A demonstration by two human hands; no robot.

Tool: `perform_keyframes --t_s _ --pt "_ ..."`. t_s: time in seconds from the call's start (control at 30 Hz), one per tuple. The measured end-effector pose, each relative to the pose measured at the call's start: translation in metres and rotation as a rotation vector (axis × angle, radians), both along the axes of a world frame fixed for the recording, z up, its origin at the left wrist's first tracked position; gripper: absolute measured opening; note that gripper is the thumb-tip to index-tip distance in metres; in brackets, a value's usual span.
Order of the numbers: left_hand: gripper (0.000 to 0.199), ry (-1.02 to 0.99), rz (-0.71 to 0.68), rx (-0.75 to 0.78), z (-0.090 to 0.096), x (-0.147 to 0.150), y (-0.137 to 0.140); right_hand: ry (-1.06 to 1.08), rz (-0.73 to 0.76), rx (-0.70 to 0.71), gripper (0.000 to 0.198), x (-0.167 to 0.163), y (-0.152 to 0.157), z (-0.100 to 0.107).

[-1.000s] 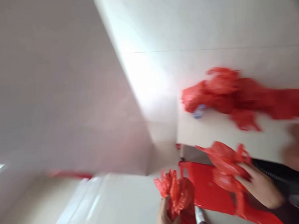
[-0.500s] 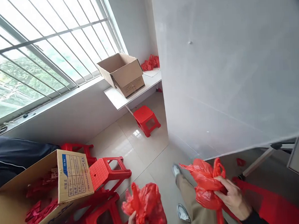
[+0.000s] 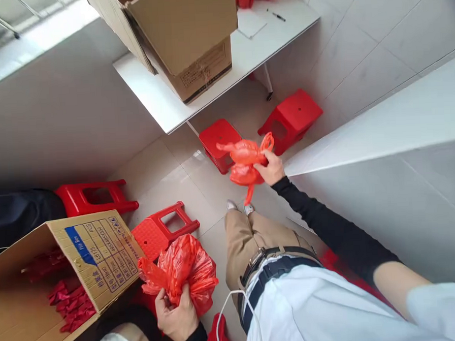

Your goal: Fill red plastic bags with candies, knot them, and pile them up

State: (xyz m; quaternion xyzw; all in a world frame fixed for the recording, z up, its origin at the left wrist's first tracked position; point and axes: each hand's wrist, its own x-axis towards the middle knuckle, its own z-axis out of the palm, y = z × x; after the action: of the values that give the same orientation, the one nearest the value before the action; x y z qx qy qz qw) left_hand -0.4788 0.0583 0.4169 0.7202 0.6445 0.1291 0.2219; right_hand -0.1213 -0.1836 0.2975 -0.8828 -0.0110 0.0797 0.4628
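My left hand [image 3: 177, 315] is closed on a full red plastic bag [image 3: 189, 269], gripping it near its gathered top, low in the view beside the cardboard box on the left. Further ahead, my right hand [image 3: 271, 168] holds a second red plastic bag [image 3: 244, 162] by its knotted handles. That bag hangs above the floor, in front of a red stool [image 3: 220, 135]. What is inside both bags is hidden by the plastic.
An open cardboard box [image 3: 102, 253] with crumpled red items [image 3: 72, 306] stands at left near red stools [image 3: 150, 235]. Ahead, a white table [image 3: 147, 98] carries another cardboard box [image 3: 190, 40], paper [image 3: 250, 24], a pen [image 3: 278, 16] and red bags. A white partition [image 3: 381, 132] rises at right.
The view has swung rightward and down, nearer the white table. Both hands still hold their red bags. My right arm now reaches forward, past the partition's edge.
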Motion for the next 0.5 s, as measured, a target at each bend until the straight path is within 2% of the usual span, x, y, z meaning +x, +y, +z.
perform_keyframes --t_s 0.1,0.23,0.37,0.43,0.5 --pt "0.067 0.022 -0.026 0.006 -0.001 0.054 0.025 -0.038 -0.127 -0.031 0.019 0.082 0.033 -0.022" --pt "0.064 -0.001 -0.089 0.039 -0.012 0.143 0.070 -0.097 -0.343 -0.112 0.016 0.166 0.046 -0.048" --pt "0.062 -0.150 -0.281 0.043 -0.013 0.241 0.111 -0.122 -0.521 -0.198 0.015 0.220 0.026 -0.058" --pt "0.060 -0.229 -0.355 0.071 -0.003 0.287 0.126 -0.127 -0.586 -0.235 0.015 0.238 0.008 -0.056" --pt "0.059 -0.259 -0.365 0.086 0.010 0.328 0.137 -0.128 -0.644 -0.271 0.016 0.253 -0.013 -0.051"
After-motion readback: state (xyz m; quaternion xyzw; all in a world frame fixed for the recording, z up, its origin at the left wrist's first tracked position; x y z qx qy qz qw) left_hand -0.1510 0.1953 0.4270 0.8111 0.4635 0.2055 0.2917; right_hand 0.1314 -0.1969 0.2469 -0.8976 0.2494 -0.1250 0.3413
